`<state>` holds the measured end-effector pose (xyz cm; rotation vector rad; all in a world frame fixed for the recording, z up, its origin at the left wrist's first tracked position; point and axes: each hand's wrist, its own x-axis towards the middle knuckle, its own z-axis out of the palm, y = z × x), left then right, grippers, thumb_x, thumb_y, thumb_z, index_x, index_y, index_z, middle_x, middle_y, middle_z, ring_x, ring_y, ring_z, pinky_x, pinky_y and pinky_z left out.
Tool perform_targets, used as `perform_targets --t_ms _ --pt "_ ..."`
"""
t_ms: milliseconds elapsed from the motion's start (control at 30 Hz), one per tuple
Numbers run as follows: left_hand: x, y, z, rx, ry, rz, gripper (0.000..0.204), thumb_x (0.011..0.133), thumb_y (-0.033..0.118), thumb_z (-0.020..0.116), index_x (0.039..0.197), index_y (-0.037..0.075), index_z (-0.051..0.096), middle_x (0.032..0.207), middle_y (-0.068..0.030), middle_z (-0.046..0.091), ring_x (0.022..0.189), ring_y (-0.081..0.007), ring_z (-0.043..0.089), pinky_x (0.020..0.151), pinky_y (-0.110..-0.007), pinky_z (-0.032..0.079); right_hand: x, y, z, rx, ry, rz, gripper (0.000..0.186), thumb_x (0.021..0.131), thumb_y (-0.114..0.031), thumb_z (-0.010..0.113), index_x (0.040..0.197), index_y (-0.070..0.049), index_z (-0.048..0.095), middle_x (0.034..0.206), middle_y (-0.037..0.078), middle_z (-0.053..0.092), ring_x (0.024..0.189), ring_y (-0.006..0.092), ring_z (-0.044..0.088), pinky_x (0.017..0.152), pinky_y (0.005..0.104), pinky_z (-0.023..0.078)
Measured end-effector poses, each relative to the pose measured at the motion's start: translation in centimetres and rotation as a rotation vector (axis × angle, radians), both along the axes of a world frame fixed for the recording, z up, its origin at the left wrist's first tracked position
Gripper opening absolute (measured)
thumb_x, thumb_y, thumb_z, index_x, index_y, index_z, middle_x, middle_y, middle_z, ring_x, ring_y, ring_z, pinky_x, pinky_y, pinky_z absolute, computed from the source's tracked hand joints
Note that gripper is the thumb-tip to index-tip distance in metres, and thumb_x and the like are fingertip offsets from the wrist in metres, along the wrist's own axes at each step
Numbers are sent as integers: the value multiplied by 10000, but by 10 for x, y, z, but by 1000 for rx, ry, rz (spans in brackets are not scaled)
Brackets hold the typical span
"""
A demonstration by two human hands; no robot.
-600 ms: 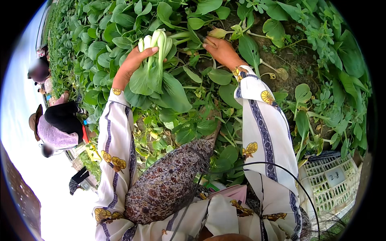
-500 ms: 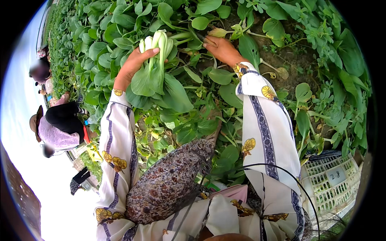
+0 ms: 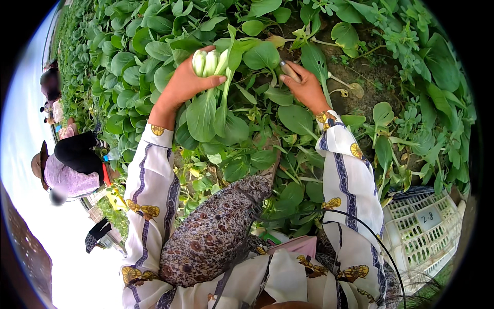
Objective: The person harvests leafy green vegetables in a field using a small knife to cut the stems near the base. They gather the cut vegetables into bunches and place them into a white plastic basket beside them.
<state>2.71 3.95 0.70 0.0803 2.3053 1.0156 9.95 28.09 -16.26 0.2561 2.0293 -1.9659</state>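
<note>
Bok choy (image 3: 213,90) hangs stalk-up in the left hand (image 3: 181,85), fingers wrapped tight round its pale stems above the bed. Right hand (image 3: 303,87) is closed on a small knife (image 3: 289,71) among the plants — best to cut low at the base, blade angled away from the fingers.

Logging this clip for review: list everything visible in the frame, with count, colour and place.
bok choy bunch: one, white stems, green leaves, in left hand
bok choy bed: many plants, green, top half
soil patch: one, brown, upper right
plastic crate: one, white, lower right
other workers: at least two, crouched at left edge
left hand: gripping the bunch
right hand: holds a small tool, kind unclear, among plants
sleeves: two, white, patterned
</note>
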Motion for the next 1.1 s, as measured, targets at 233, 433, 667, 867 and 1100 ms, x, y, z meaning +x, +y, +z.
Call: perform_targets --t_ms 233,433,667,867,1100 --pt "54 29 31 264 94 -178 902 584 117 790 1371 99 349 1225 -67 513 1104 -151 480 968 -283 356 56 30 82 -531 -85 -481 470 864 -252 616 1234 -12 454 1006 123 636 486 89 535 432 231 439" --pt "93 55 41 429 -152 -249 960 576 103 792 1398 80 296 1328 -76 418 1204 -170 393 1031 -290 261 56 32 107 -931 -129 -429 438 861 -216 623 1227 -55 446 925 67 612 531 85 511 462 227 414" --pt "117 55 23 448 -154 -316 818 667 147 792 1360 109 358 1209 -44 520 1106 -149 478 964 -294 365 92 82 118 -925 -122 -770 417 863 -225 619 1219 -101 439 768 -4 543 569 75 471 503 205 386" --pt "100 61 1 464 -168 -40 659 751 111 727 1312 44 389 1222 -33 519 1078 -110 498 931 -272 395 116 85 120 -1119 -192 -680 313 878 -179 589 1167 -114 487 778 -34 544 501 37 413 445 168 356" --pt "84 92 15 341 180 -177 722 685 242 795 1282 77 424 1071 -40 604 955 -116 564 837 -266 453 113 75 173 -897 -32 -271 305 877 -199 582 1112 -20 506 949 154 640 441 34 389 405 170 340"
